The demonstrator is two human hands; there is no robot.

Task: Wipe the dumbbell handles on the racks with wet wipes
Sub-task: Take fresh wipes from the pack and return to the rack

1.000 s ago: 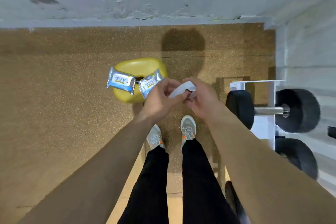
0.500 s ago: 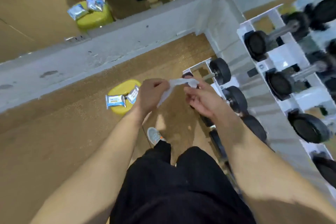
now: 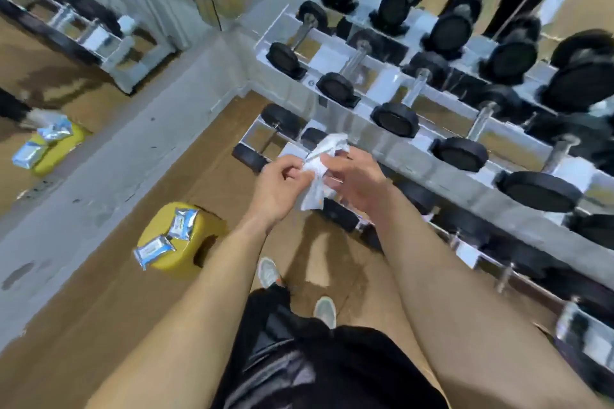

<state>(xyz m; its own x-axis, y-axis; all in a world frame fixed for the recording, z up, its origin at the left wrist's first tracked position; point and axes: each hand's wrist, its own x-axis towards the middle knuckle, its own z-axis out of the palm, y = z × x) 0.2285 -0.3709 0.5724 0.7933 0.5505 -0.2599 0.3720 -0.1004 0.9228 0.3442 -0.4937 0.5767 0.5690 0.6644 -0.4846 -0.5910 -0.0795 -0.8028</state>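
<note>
Shorts (image 3: 332, 368), black, at btm edge; two pale shoes (image 3: 267, 272) on brown floor (image 3: 99, 309) just beyond. Mid-frame: L hand (image 3: 282, 186) + R hand (image 3: 355, 179) close together, fingers of both curled, pinching crumpled white wet wipe (image 3: 319, 169) between them, held in air in front of lower tier of white dumbbell rack (image 3: 398, 156), clear of the handles. Left of feet, yellow stool (image 3: 186, 252) w/ two wipe packets (image 3: 154, 249) on top; farther back, rows of black dumbbells (image 3: 395, 119) w/ metal handles on rack tiers, mirror wall (image 3: 50, 76) at far left.
</note>
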